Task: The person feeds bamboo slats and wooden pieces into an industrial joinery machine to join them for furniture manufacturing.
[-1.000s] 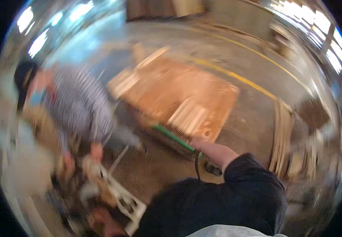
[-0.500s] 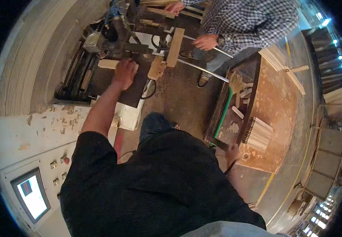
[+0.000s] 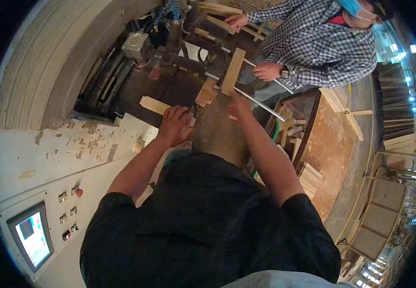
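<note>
My left hand [image 3: 174, 126] lies over the near end of a pale wooden piece [image 3: 155, 105] on the dark machine table [image 3: 136, 91], its fingers bent over the wood. My right hand [image 3: 239, 107] is at the lower end of a wooden board [image 3: 233, 72] that slants across metal rails, fingers parted and partly turned from view. Between my hands, a shorter notched wooden block [image 3: 206, 92] sits against the rails [image 3: 261, 103].
A co-worker in a checked shirt [image 3: 309, 45] stands across the rails, one hand [image 3: 267, 72] near the board. At right is a worn brown table [image 3: 330, 144] with stacked wooden strips [image 3: 309, 180]. A control panel with a lit screen [image 3: 31, 236] is at lower left.
My right hand has come from the brown table at right up to the board on the rails. My left hand stays on the wooden piece as the view shifts.
</note>
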{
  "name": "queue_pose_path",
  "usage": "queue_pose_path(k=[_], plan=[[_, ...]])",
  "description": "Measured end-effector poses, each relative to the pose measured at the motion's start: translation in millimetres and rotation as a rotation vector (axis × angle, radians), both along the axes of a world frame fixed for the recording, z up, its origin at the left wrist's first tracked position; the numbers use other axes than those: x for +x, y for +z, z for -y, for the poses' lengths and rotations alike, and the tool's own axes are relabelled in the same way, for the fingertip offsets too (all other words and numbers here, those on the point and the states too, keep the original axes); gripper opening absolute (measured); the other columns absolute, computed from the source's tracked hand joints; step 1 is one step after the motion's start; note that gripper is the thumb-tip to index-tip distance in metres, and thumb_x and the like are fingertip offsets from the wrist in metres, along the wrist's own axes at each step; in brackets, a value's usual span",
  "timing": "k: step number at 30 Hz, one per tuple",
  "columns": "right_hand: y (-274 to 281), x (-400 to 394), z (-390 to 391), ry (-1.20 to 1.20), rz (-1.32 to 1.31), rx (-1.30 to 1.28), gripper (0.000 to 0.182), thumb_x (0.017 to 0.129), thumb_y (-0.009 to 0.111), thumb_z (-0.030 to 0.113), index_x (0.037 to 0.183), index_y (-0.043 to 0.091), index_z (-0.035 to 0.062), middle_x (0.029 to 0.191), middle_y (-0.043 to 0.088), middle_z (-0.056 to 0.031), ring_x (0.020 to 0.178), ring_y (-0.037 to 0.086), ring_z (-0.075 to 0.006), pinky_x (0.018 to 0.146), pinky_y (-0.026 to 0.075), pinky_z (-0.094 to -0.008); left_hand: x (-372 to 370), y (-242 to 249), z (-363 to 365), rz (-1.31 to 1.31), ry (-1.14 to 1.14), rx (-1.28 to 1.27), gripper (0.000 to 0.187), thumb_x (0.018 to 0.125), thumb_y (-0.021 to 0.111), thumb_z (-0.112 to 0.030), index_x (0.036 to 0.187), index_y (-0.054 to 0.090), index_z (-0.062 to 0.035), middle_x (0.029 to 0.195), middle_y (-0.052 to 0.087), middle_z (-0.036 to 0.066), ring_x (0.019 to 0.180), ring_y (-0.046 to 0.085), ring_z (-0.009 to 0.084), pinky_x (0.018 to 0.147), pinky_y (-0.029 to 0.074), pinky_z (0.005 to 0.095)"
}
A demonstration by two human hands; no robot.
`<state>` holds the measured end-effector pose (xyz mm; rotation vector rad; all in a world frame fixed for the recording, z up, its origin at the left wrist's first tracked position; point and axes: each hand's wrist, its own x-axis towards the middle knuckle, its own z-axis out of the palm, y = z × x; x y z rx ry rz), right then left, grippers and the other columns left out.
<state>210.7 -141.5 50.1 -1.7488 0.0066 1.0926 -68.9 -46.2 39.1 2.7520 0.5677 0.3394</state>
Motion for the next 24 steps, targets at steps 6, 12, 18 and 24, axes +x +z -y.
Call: queue_pose_path(k=[6,12,18,24], plan=[[-16.7,10.2,-28.9,0.105,0.065,0.039,0.034,0.089,0.070,0.032,0.098,0.058,0.0023,0.071,0.055,-0.0074,0.060,0.056,-0.0163,0.042,0.039,-0.0282,-16.8,-2.4,-0.5,0.238,0.162,-0.189,0.050,0.078,0.076,-0.023,0.122,0.058,-0.0078,0.132,0.049,0.014,0.127,0.043,0.0367,0.110,0.035,0.0493],[19.0,-4.9,-12.7,0.005,-0.052,0.061,0.017,0.094,0.062,0.020,0.094,0.056,0.0052,0.082,0.058,-0.0071,0.070,0.060,-0.0170,0.051,0.046,-0.0288,-8.0,18.7,-5.2,0.372,0.205,-0.270,0.047,0.078,0.075,-0.018,0.121,0.059,-0.0079,0.125,0.054,0.016,0.121,0.049,0.0365,0.103,0.040,0.0485],[2.1,-22.0,34.8,0.045,-0.037,0.482,0.018,0.092,0.066,0.021,0.097,0.057,0.0057,0.091,0.062,-0.0068,0.079,0.064,-0.0194,0.074,0.053,-0.0318,60.2,52.2,-17.5,0.338,0.259,-0.925,0.048,0.085,0.072,-0.020,0.127,0.055,-0.0031,0.114,0.062,0.016,0.102,0.062,0.0311,0.091,0.049,0.0414],[33.0,-51.1,12.8,0.743,0.444,0.177,0.027,0.091,0.068,0.024,0.097,0.061,-0.0009,0.093,0.068,-0.0114,0.085,0.069,-0.0210,0.075,0.054,-0.0352,76.1,32.0,-15.3,0.582,0.293,-1.274,0.049,0.092,0.067,-0.016,0.135,0.047,-0.0020,0.119,0.062,0.012,0.105,0.062,0.0197,0.091,0.052,0.0362]])
